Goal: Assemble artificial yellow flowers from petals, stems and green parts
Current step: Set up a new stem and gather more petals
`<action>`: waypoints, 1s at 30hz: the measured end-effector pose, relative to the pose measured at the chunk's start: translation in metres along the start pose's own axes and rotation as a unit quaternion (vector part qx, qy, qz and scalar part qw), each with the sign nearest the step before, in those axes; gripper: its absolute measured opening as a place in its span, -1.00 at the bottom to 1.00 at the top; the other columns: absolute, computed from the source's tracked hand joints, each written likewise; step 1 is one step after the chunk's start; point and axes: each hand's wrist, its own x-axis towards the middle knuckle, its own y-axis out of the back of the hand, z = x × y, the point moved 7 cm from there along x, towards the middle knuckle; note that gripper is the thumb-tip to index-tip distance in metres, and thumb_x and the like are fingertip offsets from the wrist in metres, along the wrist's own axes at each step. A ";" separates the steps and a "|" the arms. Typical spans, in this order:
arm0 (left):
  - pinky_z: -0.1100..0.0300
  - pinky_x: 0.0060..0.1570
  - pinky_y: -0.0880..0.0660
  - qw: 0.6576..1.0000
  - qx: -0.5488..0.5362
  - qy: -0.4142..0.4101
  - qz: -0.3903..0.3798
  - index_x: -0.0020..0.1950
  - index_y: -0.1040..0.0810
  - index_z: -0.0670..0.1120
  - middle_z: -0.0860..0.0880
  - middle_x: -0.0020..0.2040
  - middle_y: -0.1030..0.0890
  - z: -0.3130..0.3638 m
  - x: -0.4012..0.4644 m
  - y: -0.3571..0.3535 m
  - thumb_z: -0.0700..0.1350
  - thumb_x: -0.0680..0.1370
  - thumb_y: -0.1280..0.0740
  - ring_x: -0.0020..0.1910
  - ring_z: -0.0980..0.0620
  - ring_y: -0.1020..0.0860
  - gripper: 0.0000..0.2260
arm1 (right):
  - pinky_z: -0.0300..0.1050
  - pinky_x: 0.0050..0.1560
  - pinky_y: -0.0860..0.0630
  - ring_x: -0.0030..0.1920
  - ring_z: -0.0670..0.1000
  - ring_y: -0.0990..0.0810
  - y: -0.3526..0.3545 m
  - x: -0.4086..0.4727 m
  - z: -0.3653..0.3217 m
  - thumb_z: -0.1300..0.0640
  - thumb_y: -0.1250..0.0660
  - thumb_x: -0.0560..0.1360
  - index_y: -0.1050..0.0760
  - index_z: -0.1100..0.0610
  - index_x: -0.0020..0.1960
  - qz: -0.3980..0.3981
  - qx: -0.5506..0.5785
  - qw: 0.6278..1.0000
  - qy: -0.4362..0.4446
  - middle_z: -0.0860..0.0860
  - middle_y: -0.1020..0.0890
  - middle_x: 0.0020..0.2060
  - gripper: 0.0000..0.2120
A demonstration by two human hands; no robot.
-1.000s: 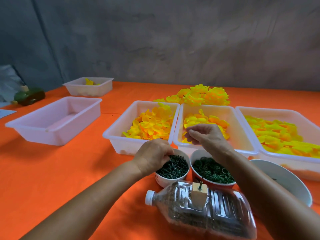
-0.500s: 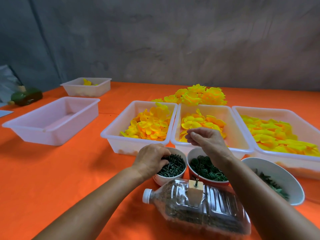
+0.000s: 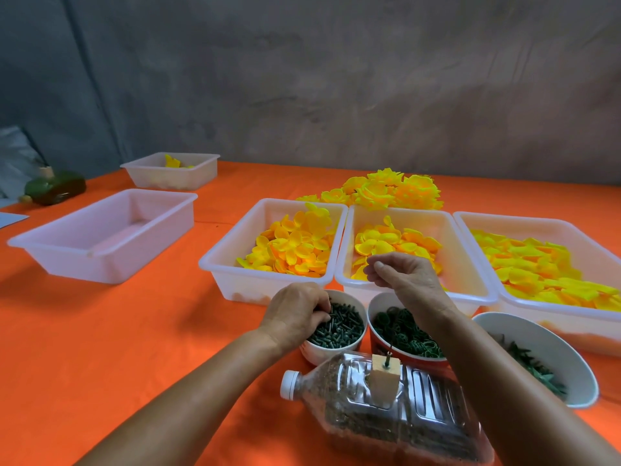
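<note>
My left hand (image 3: 295,314) reaches into a small white bowl of dark green stem pieces (image 3: 339,326), fingers curled onto the pieces. My right hand (image 3: 403,277) hovers above a red bowl of green rings (image 3: 403,334), fingertips pinched together; I see nothing between them. Three white trays hold yellow petals: left (image 3: 285,247), middle (image 3: 386,238), right (image 3: 537,267). Behind the trays lies a pile of finished yellow flowers (image 3: 386,190). A white bowl of green leaf parts (image 3: 537,368) stands at the right.
A clear plastic bottle (image 3: 386,415) lies on its side in front of me, with a wooden block (image 3: 384,378) and a thin pin on top. An empty white tray (image 3: 100,237) and a farther tray (image 3: 168,173) stand on the orange table at the left.
My view has tilted slightly, so everything sits a little lower and nearer. My left hand stays in the stem bowl; my right hand has barely moved, still pinched.
</note>
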 end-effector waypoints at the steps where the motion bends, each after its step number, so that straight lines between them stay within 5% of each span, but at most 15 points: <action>1: 0.16 0.01 -0.42 1.000 -0.017 0.009 0.007 -0.03 -0.67 -0.09 -0.06 -0.01 -0.65 -0.001 0.000 0.002 -0.14 0.45 -0.43 0.02 -0.05 -0.56 -0.88 | -0.24 -0.13 -0.51 -0.21 0.02 -0.58 0.000 0.000 0.000 0.36 -0.23 0.56 -0.57 0.28 0.00 0.000 0.001 1.000 0.000 0.16 -0.63 -0.20 -0.86; 9: 0.21 -0.01 -0.44 0.999 -0.027 0.004 -0.022 0.01 -0.66 -0.07 -0.04 -0.01 -0.66 -0.001 -0.002 0.003 -0.24 0.43 -0.40 0.00 -0.01 -0.57 -0.81 | -0.34 -0.19 -0.53 -0.22 0.00 -0.59 0.001 0.001 0.001 0.35 -0.23 0.56 -0.57 0.30 0.01 0.006 0.004 1.000 -0.001 0.17 -0.64 -0.20 -0.86; 20: 0.10 0.09 -0.46 0.996 0.009 -0.011 -0.089 0.15 -0.62 -0.05 -0.07 0.08 -0.64 0.007 0.009 0.001 -0.11 0.53 -0.36 0.11 -0.04 -0.55 -0.79 | -0.34 -0.18 -0.54 -0.22 -0.01 -0.59 0.001 0.001 0.000 0.37 -0.22 0.56 -0.55 0.36 0.05 0.007 0.006 1.000 0.001 0.21 -0.63 -0.15 -0.84; 30: 0.05 -0.01 -0.41 0.975 0.189 -0.050 -0.101 0.23 -0.55 -0.04 -0.13 0.17 -0.58 0.020 0.009 -0.012 -0.17 0.55 -0.25 0.18 -0.17 -0.50 -0.73 | -0.37 -0.19 -0.55 -0.22 -0.03 -0.60 0.002 0.001 0.000 0.36 -0.23 0.55 -0.56 0.33 0.03 0.007 0.024 1.000 -0.005 0.17 -0.63 -0.19 -0.85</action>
